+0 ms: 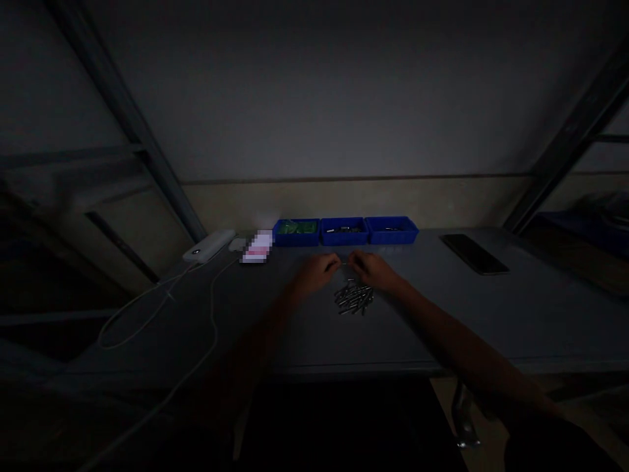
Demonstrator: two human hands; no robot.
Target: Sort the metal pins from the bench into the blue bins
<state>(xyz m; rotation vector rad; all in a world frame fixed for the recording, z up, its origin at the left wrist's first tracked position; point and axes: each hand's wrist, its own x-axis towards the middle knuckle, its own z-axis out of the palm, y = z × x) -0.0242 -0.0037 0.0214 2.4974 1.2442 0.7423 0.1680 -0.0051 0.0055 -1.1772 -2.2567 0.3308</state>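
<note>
My left hand (pixel 319 270) is closed in a pinch above the table, just behind a loose pile of slim metal rods (pixel 354 299). Facing it from the other side, my right hand (pixel 369 267) is pinched too. A thin, pale metal piece (pixel 344 264) spans the small gap between the fingertips of both hands; its ends are hidden by the fingers. Dim light keeps its exact kind from showing.
Three blue bins stand along the back: one with green bags (pixel 297 227), one with small metal parts (pixel 344 230), one with few parts (pixel 392 229). A lit phone (pixel 257 247) and white power bank (pixel 210 246) with cables lie left, a dark phone (pixel 474 254) right.
</note>
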